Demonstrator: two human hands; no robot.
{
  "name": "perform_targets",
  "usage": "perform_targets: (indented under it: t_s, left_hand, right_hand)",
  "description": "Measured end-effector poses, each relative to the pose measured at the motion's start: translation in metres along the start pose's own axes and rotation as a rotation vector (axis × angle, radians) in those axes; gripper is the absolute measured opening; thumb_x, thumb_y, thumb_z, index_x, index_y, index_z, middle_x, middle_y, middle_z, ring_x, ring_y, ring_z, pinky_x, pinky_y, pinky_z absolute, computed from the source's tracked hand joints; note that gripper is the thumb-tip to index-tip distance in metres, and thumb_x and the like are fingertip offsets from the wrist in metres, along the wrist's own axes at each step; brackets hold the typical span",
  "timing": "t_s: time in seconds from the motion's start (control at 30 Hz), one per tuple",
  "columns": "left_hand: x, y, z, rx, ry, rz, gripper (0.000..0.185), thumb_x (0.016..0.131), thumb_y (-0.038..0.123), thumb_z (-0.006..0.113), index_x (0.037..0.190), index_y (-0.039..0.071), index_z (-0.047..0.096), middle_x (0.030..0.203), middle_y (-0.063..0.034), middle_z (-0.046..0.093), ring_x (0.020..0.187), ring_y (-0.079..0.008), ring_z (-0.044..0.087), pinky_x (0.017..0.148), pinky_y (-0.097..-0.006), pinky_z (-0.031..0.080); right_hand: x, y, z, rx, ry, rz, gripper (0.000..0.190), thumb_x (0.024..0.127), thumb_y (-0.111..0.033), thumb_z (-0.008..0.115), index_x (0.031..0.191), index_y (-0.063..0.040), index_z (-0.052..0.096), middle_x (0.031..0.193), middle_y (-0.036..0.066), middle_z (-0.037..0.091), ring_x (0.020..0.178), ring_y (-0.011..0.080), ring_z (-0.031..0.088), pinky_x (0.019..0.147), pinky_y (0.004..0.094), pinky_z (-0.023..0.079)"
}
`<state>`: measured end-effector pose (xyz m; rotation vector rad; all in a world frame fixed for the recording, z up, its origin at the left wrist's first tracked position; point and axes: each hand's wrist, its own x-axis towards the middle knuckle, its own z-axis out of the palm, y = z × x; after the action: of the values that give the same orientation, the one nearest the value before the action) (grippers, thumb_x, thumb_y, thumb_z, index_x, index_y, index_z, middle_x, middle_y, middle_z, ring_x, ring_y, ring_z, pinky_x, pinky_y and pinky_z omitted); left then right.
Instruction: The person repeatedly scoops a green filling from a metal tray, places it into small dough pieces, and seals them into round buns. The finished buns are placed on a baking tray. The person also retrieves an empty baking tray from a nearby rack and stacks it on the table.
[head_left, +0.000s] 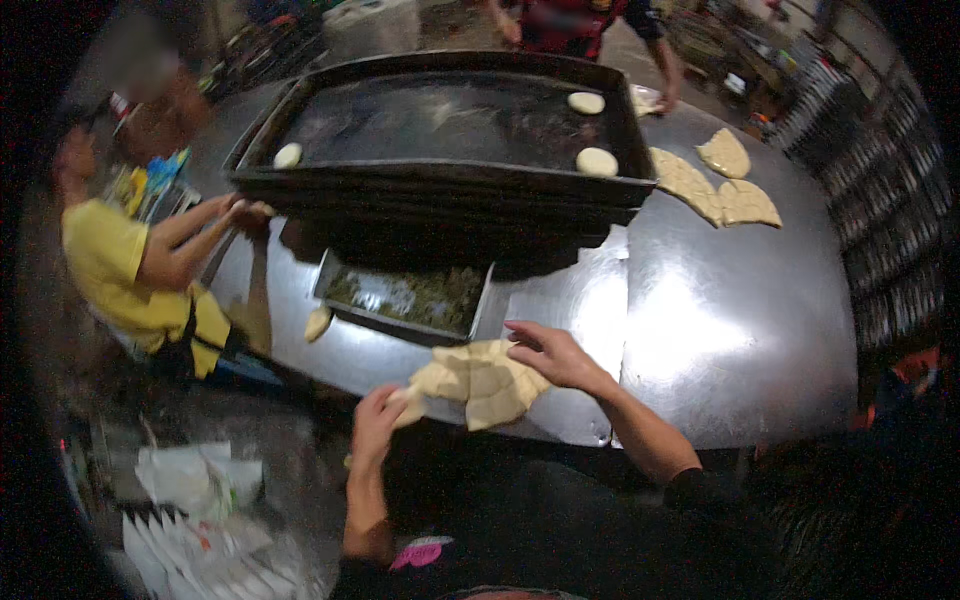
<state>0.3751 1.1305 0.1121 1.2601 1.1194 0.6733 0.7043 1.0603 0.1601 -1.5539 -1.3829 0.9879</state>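
Observation:
A flat piece of pale dough (495, 386), scored or cut into segments, lies on the metal table near its front edge. My left hand (373, 424) grips a small dough piece (409, 410) at the left end of that sheet. Whether this piece is fully separate from the sheet, I cannot tell. Over the sheet's upper right side is my right hand (553, 356), fingers apart and holding nothing visible; whether its fingertips touch the dough is unclear. Just beyond the sheet sits a rectangular metal pan (401, 328) with greenish-brown, shiny contents.
Dark baking trays (442, 169) are stacked beyond the pan; the top one carries several dough rounds (597, 162). More segmented dough (686, 184) lies at the far right of the table (795, 300). A co-worker in yellow (112, 255) reaches in from the left; another person (562, 30) stands opposite.

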Motion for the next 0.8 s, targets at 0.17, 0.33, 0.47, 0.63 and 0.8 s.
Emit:
perform_targets:
  t_s: [0.17, 0.33, 0.47, 0.63, 0.8]
  left_hand:
    - [0.037, 0.029, 0.14, -0.2, -0.1, 0.296, 0.021, 0.093, 0.015, 0.064, 0.105, -0.001, 0.068, 0.094, -0.0052, 0.064, 0.092, -0.0142, 0.061, 0.079, -0.026, 0.049]
    - [0.025, 0.065, 0.211, 0.146, 0.194, 0.549, 0.027, 0.1, 0.026, 0.052, 0.09, 0.001, 0.06, 0.072, -0.015, 0.058, 0.064, -0.0184, 0.056, 0.059, -0.0365, 0.046]
    - [0.022, 0.05, 0.196, -0.04, 0.14, 0.413, 0.028, 0.101, 0.027, 0.052, 0.088, 0.004, 0.058, 0.072, -0.0068, 0.06, 0.063, -0.0139, 0.051, 0.056, -0.0339, 0.043]
    - [0.047, 0.012, 0.119, -0.94, 0.274, -0.062, 0.027, 0.098, 0.019, 0.057, 0.12, 0.004, 0.06, 0.104, -0.0053, 0.065, 0.088, -0.013, 0.061, 0.08, -0.0266, 0.051]
    - [0.03, -0.038, 0.017, -0.612, 0.329, -0.151, 0.023, 0.095, 0.01, 0.059, 0.111, -0.005, 0.064, 0.1, -0.0076, 0.067, 0.088, -0.0158, 0.066, 0.075, -0.0265, 0.055]
  right_hand:
    - [-0.021, 0.0, 0.039, 0.084, 0.206, -0.117, 0.035, 0.091, -0.02, 0.066, 0.12, -0.001, 0.063, 0.108, 0.015, 0.07, 0.097, 0.0241, 0.067, 0.087, 0.0335, 0.051]
    - [-0.027, -0.017, 0.027, 0.217, 0.637, -0.024, 0.024, 0.095, -0.022, 0.06, 0.088, 0.001, 0.062, 0.077, 0.003, 0.063, 0.072, 0.0115, 0.059, 0.064, 0.0297, 0.049]
    - [-0.01, -0.024, 0.009, 0.194, 0.563, 0.182, 0.032, 0.101, -0.025, 0.05, 0.079, -0.002, 0.058, 0.073, 0.0, 0.054, 0.062, 0.0095, 0.047, 0.055, 0.0292, 0.041]
    - [0.03, -0.01, 0.067, -0.455, 0.135, -0.515, 0.019, 0.083, -0.018, 0.061, 0.098, -0.005, 0.061, 0.093, 0.016, 0.064, 0.084, 0.0386, 0.06, 0.073, 0.0487, 0.047]
    - [0.086, 0.006, 0.114, -0.394, -0.544, -0.546, 0.05, 0.08, -0.011, 0.064, 0.13, -0.01, 0.056, 0.126, 0.018, 0.06, 0.118, 0.0352, 0.057, 0.1, 0.04, 0.047]
